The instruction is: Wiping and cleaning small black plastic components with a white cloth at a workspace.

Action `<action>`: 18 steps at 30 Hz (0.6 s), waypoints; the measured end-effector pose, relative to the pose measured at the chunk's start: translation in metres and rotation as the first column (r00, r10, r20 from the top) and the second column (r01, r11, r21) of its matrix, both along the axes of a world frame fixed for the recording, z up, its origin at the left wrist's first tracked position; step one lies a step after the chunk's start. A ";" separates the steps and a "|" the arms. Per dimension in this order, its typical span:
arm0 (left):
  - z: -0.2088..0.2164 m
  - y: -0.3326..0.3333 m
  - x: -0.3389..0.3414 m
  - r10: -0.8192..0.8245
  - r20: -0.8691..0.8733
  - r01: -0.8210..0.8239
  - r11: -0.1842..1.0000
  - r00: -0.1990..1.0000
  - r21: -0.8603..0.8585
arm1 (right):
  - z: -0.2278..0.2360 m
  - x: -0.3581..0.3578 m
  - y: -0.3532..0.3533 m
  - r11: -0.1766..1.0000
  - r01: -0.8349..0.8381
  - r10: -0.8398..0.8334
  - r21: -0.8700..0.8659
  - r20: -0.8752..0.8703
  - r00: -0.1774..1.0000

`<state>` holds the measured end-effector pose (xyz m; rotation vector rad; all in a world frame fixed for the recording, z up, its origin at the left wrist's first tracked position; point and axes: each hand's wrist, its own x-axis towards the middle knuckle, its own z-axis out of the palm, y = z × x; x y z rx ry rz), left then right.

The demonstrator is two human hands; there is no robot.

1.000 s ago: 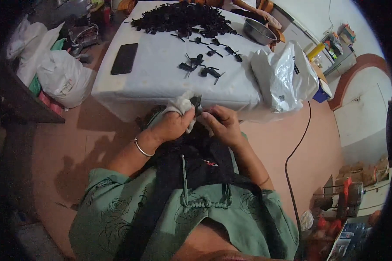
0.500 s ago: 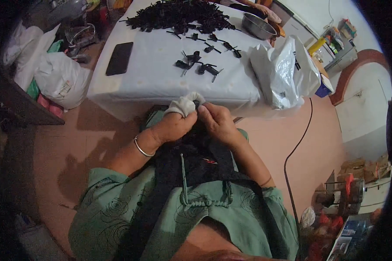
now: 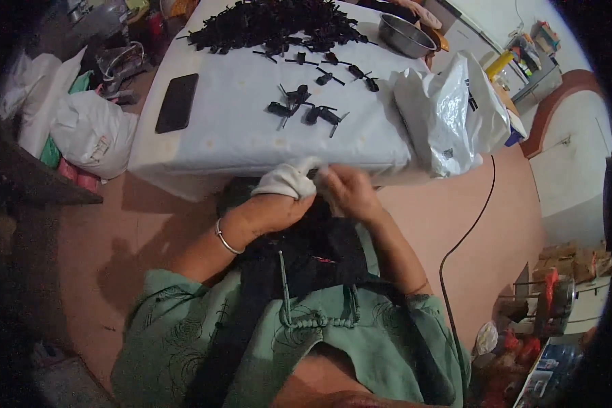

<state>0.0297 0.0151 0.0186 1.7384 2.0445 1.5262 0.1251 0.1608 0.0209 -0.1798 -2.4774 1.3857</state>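
Observation:
My left hand (image 3: 277, 206) is closed at the near edge of the table, its fingers covered by a white cloth or glove (image 3: 284, 181). A small black part (image 3: 312, 173) shows at its fingertips, mostly hidden. Right beside it, my right hand (image 3: 353, 194) is curled with fingers bent toward that part; motion blurs it, and what it pinches is hidden. Several loose black plastic parts with thin stems (image 3: 297, 95) lie on the white-covered table (image 3: 231, 139) beyond my hands. Farther back is a big pile of similar black parts (image 3: 272, 28).
A black phone (image 3: 177, 103) lies on the table's left side. At the right stand a white plastic bag (image 3: 445, 119) and a metal bowl (image 3: 404, 37). Another person's arm (image 3: 421, 10) shows behind the bowl. White sacks (image 3: 92, 129) sit at left; a black cable (image 3: 466, 234) crosses the floor.
My right hand has shifted slightly right and become blurred. My left hand stays closed in the white covering, a little lower in view. The whole view has tilted slightly.

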 end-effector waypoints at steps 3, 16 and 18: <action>-0.001 0.005 -0.012 0.033 -0.247 -0.031 0.999 0.969 0.015 | -0.001 -0.025 0.045 0.902 0.269 -0.263 0.336 -0.065 0.963; -0.017 0.022 -0.024 0.028 0.829 0.002 0.999 0.559 -0.035 | -0.013 -0.024 0.059 0.926 0.079 -0.038 0.370 -0.115 0.993; -0.017 0.024 -0.025 -0.001 0.874 -0.001 1.000 0.485 0.002 | -0.010 -0.015 0.039 0.981 0.057 -0.027 0.185 -0.159 0.987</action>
